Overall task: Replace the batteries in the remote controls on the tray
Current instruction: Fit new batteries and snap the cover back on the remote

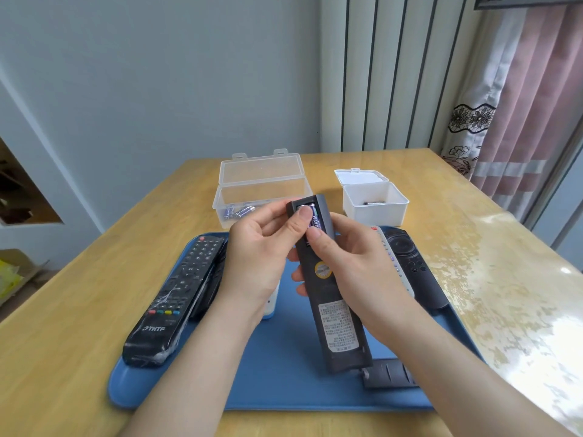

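Observation:
A long black remote point(335, 313) is held face down above the blue tray point(284, 380), its battery compartment open at the far end. A purple battery point(315, 219) lies in that compartment. My right hand point(356, 272) grips the remote's body from the right. The thumb of my left hand point(262, 250) presses on the battery's top end, and its fingers curl behind the remote. The remote's loose battery cover point(388, 373) lies on the tray near my right forearm.
On the tray's left lie a wrapped black remote point(176, 298) and another beneath it; on its right a white remote point(394, 260) and a black one point(416, 269). Behind stand a clear box with batteries point(262, 190) and a small white box point(373, 200).

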Tool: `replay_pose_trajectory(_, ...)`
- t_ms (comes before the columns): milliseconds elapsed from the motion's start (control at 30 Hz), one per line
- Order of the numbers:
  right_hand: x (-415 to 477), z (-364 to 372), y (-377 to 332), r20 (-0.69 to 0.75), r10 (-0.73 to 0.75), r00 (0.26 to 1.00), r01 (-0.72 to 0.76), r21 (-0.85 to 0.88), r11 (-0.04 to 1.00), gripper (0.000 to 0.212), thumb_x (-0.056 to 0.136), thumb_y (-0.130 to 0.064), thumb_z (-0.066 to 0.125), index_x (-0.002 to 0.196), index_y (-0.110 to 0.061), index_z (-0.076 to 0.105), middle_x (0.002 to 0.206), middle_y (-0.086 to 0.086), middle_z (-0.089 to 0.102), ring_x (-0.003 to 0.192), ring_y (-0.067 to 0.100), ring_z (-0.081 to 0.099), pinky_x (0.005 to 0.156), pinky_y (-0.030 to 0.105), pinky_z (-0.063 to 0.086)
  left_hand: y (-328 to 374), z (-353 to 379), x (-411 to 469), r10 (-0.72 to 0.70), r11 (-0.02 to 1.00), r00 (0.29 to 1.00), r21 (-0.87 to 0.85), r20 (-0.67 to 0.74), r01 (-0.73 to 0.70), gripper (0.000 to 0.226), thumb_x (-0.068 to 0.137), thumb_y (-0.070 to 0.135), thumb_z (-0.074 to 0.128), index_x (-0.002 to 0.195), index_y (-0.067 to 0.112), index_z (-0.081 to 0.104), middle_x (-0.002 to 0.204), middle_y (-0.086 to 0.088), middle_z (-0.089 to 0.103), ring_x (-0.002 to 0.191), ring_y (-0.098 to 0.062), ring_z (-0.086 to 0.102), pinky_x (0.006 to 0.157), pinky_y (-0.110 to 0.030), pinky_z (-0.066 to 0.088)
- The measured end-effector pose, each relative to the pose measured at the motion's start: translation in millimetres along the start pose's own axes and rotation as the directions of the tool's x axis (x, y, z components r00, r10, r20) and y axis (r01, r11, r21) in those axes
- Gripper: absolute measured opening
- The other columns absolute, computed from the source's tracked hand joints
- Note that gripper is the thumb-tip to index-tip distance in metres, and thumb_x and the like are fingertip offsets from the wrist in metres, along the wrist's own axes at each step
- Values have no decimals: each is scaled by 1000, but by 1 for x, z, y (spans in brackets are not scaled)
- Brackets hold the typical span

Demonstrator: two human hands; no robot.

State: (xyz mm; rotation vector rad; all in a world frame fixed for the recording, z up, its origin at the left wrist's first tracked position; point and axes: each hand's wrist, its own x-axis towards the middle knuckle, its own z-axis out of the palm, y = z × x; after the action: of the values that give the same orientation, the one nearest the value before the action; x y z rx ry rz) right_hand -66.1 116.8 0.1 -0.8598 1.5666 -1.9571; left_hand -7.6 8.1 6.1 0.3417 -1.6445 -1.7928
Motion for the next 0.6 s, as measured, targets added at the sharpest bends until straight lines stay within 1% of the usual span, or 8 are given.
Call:
replay_pose_trajectory(67, 0, 0, 2, 10, -12, 1000, 13, -43, 999, 15, 99, -19, 55, 109, -14, 64, 83, 16, 70, 64, 23, 67, 59, 40, 59, 0, -5, 2, -15, 1000, 1000, -20, 1, 15, 24, 78, 19, 71, 100, 9, 72, 91, -12, 75, 77, -22, 66, 64, -30, 49)
replay_pose_trajectory(167, 1, 0, 5, 2, -26, 1000, 26, -81, 996, 14, 99, -17, 55, 109, -13, 63, 82, 16, 70, 63, 24, 66, 61, 45, 61, 2, -8, 2, -12, 1000, 1000, -13, -13, 12, 18, 81, 9, 70, 99, 6, 71, 88, -11, 75, 74, -18, 68, 60, -25, 49)
replay_pose_trajectory(333, 3, -2, -7, -37, -42, 998, 41, -30, 999, 15, 98, -17, 56, 109, -11, 63, 78, 13, 70, 62, 24, 66, 60, 44, 60, 5, -1, 1, 39, 999, 999, 7, 21, -39, 31, 80, 11, 74, 109, 14, 63, 100, -8, 73, 83, -21, 65, 70, -35, 52)
replay_pose_trajectory(400, 9, -14, -15, -144, -59, 988, 65, 35, 997, 14, 98, -17, 55, 106, -9, 63, 74, 9, 70, 61, 23, 67, 59, 41, 60, 4, 1, 0, 147, 977, 989, 154, 4, -146, 38, 73, 22, 76, 105, 25, 56, 102, -2, 66, 82, -15, 61, 75, -29, 52)
replay_pose_trajectory(433, 13, -21, -18, -208, -62, 976, 77, 62, 995, 14, 99, -18, 55, 106, -8, 62, 75, 9, 70, 61, 23, 67, 60, 41, 60, 5, 1, -2, 196, 943, 980, 269, 34, -198, 35, 70, 25, 77, 97, 28, 55, 95, 2, 63, 76, -11, 57, 73, -25, 50)
replay_pose_trajectory(467, 14, -32, -21, -271, -62, 961, 87, 81, 993, 15, 99, -19, 54, 106, -8, 62, 79, 12, 70, 63, 24, 67, 61, 42, 60, 6, 4, -6, 189, 905, 973, 361, 133, -225, 29, 69, 25, 79, 88, 29, 57, 85, 7, 61, 70, -9, 54, 69, -21, 48)
replay_pose_trajectory(533, 18, -48, -22, -353, -41, 935, 86, 114, 990, 15, 99, -20, 53, 105, -8, 60, 85, 18, 68, 65, 27, 67, 62, 43, 59, 9, 12, -19, -46, 826, 908, 527, 416, -200, 19, 71, 24, 83, 75, 23, 64, 70, 9, 63, 62, -4, 53, 62, -18, 45)
replay_pose_trajectory(600, 20, -59, -18, -385, -13, 923, 63, 118, 991, 13, 99, -21, 54, 104, -9, 58, 87, 20, 68, 67, 28, 68, 64, 44, 59, 6, 25, -33, -337, 671, 740, 700, 583, -245, 19, 71, 34, 82, 81, 24, 70, 72, 9, 66, 60, 1, 53, 62, -19, 47)
